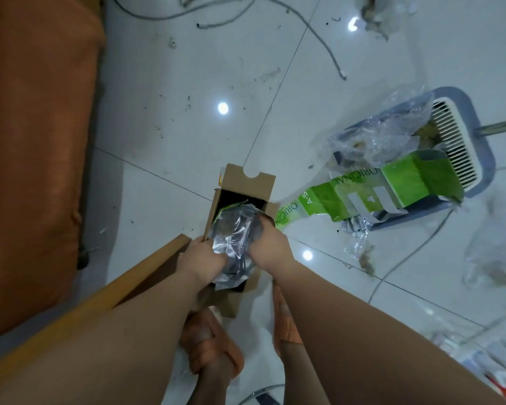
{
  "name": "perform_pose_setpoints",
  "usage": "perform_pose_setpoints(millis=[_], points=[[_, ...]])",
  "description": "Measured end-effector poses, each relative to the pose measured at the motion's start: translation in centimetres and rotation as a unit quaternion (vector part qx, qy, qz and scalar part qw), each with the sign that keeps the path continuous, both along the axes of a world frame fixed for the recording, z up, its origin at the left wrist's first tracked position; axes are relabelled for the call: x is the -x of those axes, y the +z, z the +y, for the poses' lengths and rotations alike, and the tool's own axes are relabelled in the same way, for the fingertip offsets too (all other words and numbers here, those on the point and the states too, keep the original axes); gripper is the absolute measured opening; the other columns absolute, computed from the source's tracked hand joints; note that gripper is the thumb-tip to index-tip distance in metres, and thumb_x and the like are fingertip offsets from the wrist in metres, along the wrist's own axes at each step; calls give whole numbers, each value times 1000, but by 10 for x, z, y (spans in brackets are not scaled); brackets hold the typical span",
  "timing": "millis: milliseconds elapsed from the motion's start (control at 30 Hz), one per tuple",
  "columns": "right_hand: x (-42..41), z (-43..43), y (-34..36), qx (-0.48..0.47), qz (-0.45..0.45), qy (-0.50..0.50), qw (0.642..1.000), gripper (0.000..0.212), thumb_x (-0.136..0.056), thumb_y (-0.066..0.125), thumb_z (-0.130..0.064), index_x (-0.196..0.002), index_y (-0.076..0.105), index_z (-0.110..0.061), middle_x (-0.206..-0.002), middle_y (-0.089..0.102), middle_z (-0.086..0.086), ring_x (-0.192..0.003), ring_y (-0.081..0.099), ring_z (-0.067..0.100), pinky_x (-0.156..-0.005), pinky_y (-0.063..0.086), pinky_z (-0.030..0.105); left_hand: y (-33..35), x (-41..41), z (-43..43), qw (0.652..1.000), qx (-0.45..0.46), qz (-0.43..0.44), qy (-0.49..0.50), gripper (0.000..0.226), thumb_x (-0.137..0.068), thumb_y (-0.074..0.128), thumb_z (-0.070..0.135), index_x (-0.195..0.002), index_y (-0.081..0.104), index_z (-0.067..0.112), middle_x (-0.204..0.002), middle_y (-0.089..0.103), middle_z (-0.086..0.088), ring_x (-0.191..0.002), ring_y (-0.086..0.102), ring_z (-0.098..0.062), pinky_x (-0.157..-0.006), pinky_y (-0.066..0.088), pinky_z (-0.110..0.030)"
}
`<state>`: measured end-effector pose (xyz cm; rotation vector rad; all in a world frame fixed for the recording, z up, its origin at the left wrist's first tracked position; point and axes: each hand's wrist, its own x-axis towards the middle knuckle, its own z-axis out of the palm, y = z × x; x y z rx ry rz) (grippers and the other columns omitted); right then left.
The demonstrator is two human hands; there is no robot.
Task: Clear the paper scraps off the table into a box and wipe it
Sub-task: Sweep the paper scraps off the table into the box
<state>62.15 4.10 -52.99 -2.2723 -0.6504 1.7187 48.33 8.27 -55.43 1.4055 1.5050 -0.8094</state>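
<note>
foil wrapper (234, 235) gripped inside box (247, 182) by left hand (200, 255) and right hand (268, 244), fingers curled | judged light, crinkly, slippery | crumpled bulk is best squeezed

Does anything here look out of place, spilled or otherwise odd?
Yes. A flattened green carton hangs half out of the grey dustpan with crumpled clear plastic. Dark crumbs and loose cables litter the white floor. The left hand and right hand hold a silver bag in the cardboard box.

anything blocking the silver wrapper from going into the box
Nothing visible does. The flap of the box is folded back, and the silver wrapper already sits partly inside, gripped by the left hand and right hand.
</note>
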Motion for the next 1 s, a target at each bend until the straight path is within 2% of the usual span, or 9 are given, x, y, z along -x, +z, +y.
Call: perform_pose_setpoints(millis=[67,133,267,367,533,667,767,900,1000], points=[[-6,3,11,4,-1,-3,1000,46,-88,47,-10,-133,46,-19,-131,58,8,-119,53,32,-95,39,28,17,-12,4,1000,-30,7,3,24,-68,46,34,-80,58,18,-105,58,-9,-99,54,-30,-95,43,-45],[-17,9,29,-4,-15,4,1000,51,-85,45,-4,-133,47,-19,-130,58,9,-118,53,32,-94,41,28,35,-20,9,998,-57,12,-23,23,-75,48,28,-88,60,13,-102,56,-6,-97,55,-29,-94,43,-43],[-43,23,79,-64,-44,-10,997,65,-82,49,-8,-143,35,-26,-134,54,10,-117,53,29,-93,42,27,83,-53,18,991,-107,13,-73,26,-82,45,5,-104,58,5,-115,55,-11,-101,57,-29,-86,46,-37],[-60,35,125,-136,-90,-28,986,76,-83,51,-20,-147,14,-39,-134,51,9,-113,55,31,-96,47,41,129,-88,22,985,-157,15,-71,28,-83,47,-1,-109,58,5,-118,54,-10,-102,59,-28,-80,46,-35],[-82,53,199,-192,-172,-81,963,81,-85,47,-60,-147,0,-40,-154,27,5,-141,25,28,-114,22,55,201,-125,29,972,-234,31,14,21,-87,48,0,-103,58,9,-108,59,-10,-98,61,-31,-75,47,-36],[-98,69,255,-185,-157,-140,960,72,-87,36,-66,-148,14,-34,-153,30,9,-142,24,28,-115,23,50,261,-133,43,949,-258,26,178,19,-87,49,6,-103,59,5,-104,62,-13,-95,61,-36,-70,43,-35],[-104,80,297,-155,-119,-150,969,58,-93,39,-54,-141,36,-20,-139,49,9,-128,45,29,-102,35,38,309,-129,60,929,-284,18,236,21,-88,46,7,-103,60,7,-107,62,-13,-97,60,-35,-70,40,-33],[-101,97,341,-168,-117,-130,970,34,-88,58,-37,-109,57,-10,-105,64,5,-97,59,25,-78,41,29,362,-116,86,914,-349,4,205,34,-87,39,1,-112,56,15,-115,58,-8,-97,61,-34,-69,40,-34],[-86,115,379,-191,20,-191,962,16,-85,64,-25,-88,60,-10,-91,65,11,-79,59,22,-75,49,35,406,-98,107,894,-373,-1,248,39,-87,40,2,-119,53,18,-127,52,-6,-102,58,-33,-71,40,-35]])
